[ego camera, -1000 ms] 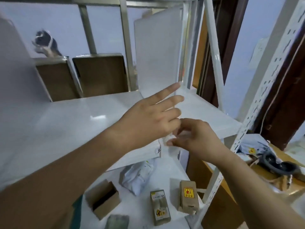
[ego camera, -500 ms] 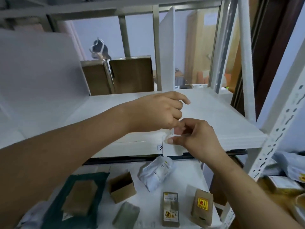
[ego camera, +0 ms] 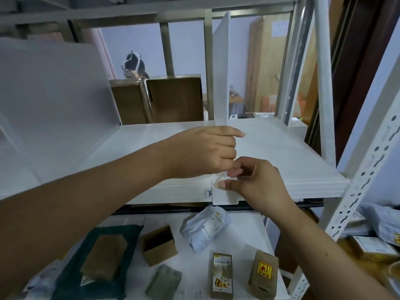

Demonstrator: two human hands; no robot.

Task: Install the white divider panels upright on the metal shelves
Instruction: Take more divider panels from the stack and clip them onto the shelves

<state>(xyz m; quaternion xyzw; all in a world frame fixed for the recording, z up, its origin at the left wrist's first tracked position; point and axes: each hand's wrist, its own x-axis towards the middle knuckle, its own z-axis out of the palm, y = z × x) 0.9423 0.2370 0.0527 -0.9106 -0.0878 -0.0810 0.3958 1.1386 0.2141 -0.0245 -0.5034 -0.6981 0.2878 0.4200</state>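
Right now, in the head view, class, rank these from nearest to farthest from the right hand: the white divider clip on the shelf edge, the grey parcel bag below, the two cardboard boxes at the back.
1. white divider clip: pinched in the right hand, at the shelf's front edge.
2. grey parcel bag: just below, on the lower shelf.
3. cardboard boxes: far back, upper left.

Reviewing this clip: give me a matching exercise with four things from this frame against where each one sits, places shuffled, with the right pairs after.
Things:
1. white divider panel
2. brown cartons
3. grey mailer bag
4. right hand

Places:
A. lying on the lower shelf
B. at the shelf's front lip, pinching a white tab
C. upright on the upper shelf, edge-on to the camera
D. behind the upper shelf's back edge

Pairs: 1-C, 2-D, 3-A, 4-B
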